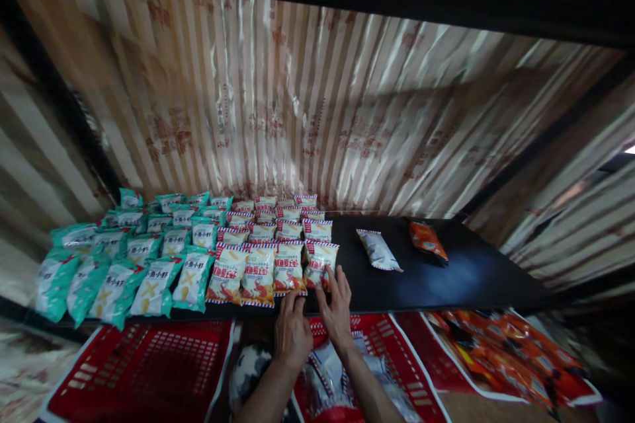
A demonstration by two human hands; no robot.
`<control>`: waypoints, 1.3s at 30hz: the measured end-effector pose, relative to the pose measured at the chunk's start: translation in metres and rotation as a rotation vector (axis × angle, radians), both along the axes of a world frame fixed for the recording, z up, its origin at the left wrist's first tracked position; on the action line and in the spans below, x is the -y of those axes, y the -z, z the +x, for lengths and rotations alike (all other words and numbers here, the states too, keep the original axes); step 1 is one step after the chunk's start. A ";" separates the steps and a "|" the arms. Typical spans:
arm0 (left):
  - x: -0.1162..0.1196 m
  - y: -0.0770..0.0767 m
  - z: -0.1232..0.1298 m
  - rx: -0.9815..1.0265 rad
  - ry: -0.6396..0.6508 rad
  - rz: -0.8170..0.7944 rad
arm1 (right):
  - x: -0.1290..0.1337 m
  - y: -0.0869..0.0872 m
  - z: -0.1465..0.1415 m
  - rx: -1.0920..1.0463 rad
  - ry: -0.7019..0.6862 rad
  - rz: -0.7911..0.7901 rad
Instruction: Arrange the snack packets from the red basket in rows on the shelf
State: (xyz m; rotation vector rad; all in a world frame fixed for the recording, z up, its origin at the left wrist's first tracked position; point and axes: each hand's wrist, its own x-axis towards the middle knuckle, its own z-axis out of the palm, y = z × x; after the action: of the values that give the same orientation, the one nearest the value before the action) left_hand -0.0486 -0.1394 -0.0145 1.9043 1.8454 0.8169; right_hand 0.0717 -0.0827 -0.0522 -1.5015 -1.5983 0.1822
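Note:
My left hand [292, 330] rests its bent fingertips at the lower edge of a white and orange snack bag [288, 266], third in the front row. My right hand [336, 301] has its thumb and fingers spread at the lower right of the neighbouring snack bag [320, 263], touching it. Both bags lean upright at the front of a black shelf [342, 231]. Matching bags stand in rows behind and left of them. Further left are rows of teal snack bags [155, 283].
A white-backed bag [380, 251] and an orange bag [428, 242] lie on the shelf's right side. Below are a red basket [159, 363], another red basket [411, 370] holding bags, and a pile of orange bags [510, 350]. Striped sheeting [297, 99] hangs behind.

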 end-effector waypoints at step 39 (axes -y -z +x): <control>-0.006 0.019 0.005 -0.104 0.131 0.171 | -0.033 -0.029 0.020 -0.178 0.014 -0.119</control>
State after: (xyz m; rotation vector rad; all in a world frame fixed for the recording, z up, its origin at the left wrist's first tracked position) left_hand -0.0435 -0.1329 -0.0338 2.1864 1.7349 0.8716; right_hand 0.0919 -0.0496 -0.0236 -1.5409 -1.4555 0.3982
